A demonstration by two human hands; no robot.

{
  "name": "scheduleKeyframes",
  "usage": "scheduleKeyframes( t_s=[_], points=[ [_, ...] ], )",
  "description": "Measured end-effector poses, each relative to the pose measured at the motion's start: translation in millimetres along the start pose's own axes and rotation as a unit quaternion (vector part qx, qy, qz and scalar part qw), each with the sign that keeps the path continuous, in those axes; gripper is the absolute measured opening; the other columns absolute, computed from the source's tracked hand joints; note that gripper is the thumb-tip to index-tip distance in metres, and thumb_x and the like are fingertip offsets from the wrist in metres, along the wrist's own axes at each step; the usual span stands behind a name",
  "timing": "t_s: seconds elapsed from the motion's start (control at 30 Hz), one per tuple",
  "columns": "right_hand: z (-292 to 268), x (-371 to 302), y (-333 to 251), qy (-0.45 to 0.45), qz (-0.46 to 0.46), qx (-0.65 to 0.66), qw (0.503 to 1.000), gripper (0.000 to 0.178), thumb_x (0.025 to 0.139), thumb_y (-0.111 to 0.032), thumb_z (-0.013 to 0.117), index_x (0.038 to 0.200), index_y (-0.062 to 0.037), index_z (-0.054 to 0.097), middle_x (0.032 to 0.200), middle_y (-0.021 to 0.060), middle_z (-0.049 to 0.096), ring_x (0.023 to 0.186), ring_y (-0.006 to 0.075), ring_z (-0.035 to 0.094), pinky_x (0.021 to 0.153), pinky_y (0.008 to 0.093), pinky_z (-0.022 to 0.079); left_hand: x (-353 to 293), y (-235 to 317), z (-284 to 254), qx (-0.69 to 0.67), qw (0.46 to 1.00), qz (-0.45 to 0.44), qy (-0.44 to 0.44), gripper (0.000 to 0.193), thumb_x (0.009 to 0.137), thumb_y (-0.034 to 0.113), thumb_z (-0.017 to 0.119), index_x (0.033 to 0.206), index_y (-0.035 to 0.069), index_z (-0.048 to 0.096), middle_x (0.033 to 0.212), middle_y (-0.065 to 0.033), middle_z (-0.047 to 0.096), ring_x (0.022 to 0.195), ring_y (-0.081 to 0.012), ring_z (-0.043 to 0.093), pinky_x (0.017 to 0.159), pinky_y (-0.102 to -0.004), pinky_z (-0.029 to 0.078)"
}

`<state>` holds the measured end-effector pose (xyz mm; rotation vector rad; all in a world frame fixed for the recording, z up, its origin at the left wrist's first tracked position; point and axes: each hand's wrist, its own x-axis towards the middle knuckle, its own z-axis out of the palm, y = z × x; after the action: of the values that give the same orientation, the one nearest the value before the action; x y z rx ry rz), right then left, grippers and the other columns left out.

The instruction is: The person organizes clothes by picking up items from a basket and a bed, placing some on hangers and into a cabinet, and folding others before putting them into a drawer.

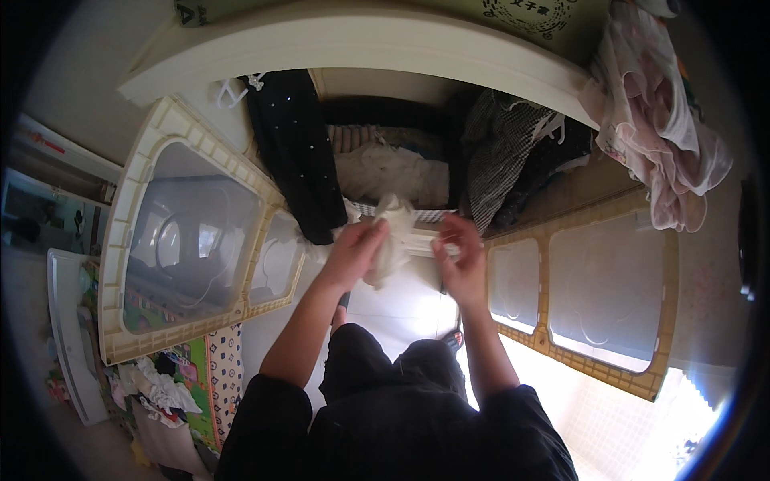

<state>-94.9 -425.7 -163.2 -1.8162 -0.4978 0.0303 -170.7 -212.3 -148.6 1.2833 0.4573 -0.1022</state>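
My left hand [357, 255] is closed on a crumpled cream-white garment [392, 244], which hangs loosely in front of the open wardrobe. Just right of the cloth, my right hand [463, 260] is raised with its fingers curled and apart; a pale patch shows between thumb and fingers, too blurred to make out. Beyond both hands, pale folded clothes [381, 172] lie inside a dark compartment of the wardrobe. A black garment with small shiny dots [297, 144] hangs to the left. Checked dark clothing [499, 140] hangs to the right.
Two open wardrobe doors with cream frames flank me, the left door [188, 232] and the right door [601, 280]. Pink and white clothing [650, 120] drapes off the wardrobe's top right. A pile of clothes [164, 389] lies on a patterned surface at lower left.
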Motion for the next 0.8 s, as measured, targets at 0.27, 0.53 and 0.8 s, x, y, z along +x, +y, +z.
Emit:
scheduleKeyframes(
  t_s=[0.27, 0.53, 0.8],
  points=[
    [26.4, -11.6, -14.5, -0.023, 0.055, 0.057, 0.997, 0.02, 0.095, -0.009, 0.074, 0.111, 0.0017, 0.074, 0.091, 0.0102, 0.069, 0.082, 0.0152, 0.067, 0.072, 0.0284, 0.053, -5.2, -11.0, 10.2, -0.054, 0.991, 0.053, -0.114, 0.033, 0.104, 0.014, 0.066, 0.132, -0.002, 0.065, 0.111, -0.0031, 0.07, 0.098, -0.0073, 0.064, 0.083, -0.0239, 0.052],
    [-22.3, -14.8, 35.7, 0.118, 0.127, 0.136, 0.975, 0.031, 0.112, -0.03, 0.044, 0.126, -0.0065, 0.059, 0.122, 0.0072, 0.064, 0.115, 0.0191, 0.061, 0.103, 0.0365, 0.048, -0.5, -28.7, -15.2, -0.259, 0.965, -0.023, -0.042, 0.029, 0.106, 0.023, 0.061, 0.12, -0.001, 0.068, 0.113, -0.0073, 0.073, 0.103, -0.0175, 0.069, 0.09, -0.0339, 0.053],
    [-62.3, -2.3, 29.2, 0.149, 0.235, 0.375, 0.884, 0.042, 0.113, -0.034, 0.041, 0.14, -0.0052, 0.055, 0.125, 0.0076, 0.064, 0.114, 0.0185, 0.061, 0.099, 0.0326, 0.05, -7.3, -13.6, -42.9, -0.293, 0.956, 0.006, 0.018, 0.028, 0.105, 0.025, 0.061, 0.122, 0.004, 0.069, 0.117, -0.008, 0.073, 0.11, -0.0214, 0.07, 0.097, -0.0386, 0.054]
  ],
)
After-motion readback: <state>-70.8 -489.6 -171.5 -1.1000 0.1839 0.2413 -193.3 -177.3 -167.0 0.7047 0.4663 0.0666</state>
